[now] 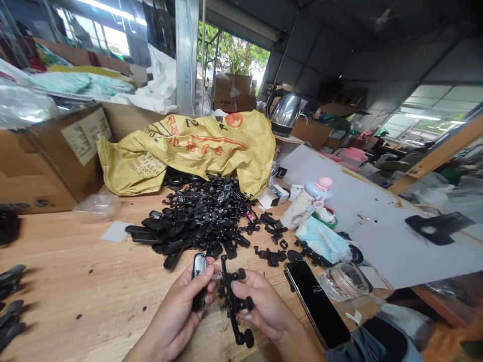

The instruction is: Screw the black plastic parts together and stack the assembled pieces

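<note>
My left hand [184, 301] is closed around an elongated black part [199, 264] with a shiny grey inner face, held upright. Close beside it, my right hand [260, 301] grips a black bracket [232, 301] with a long bar and several round knobs. The fingertips of both hands are near each other, and the two parts stand apart. Small dark bits lie on the table between and below the hands. Beyond them sits a large heap of black plastic parts [211, 213] on the wooden table [94, 281].
A yellow sack [211, 146] lies behind the heap, beside a cardboard box [49, 161]. To the right are a phone [319, 304], a clear round container [345, 281], a tissue pack [324, 239], a bottle [304, 203] and a kettle [287, 110]. More black parts [11, 317] lie at far left.
</note>
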